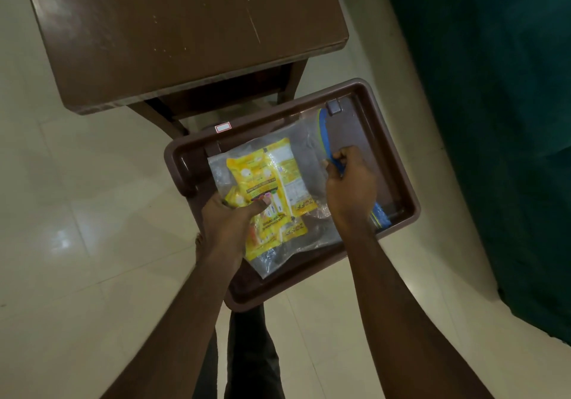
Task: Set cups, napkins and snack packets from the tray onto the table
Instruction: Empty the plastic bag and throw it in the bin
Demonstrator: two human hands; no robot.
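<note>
The yellow snack packets, sealed inside a clear zip bag, are being pinched by the closed left hand. The bag's blue zip strip is being gripped by the right hand. The bag is being held over a brown tray, just beside a brown table.

A home, by the look of it — glossy pale floor tiles, a scuffed brown wooden table, a brown plastic serving tray — and a dark green curtain hanging at the right.
</note>
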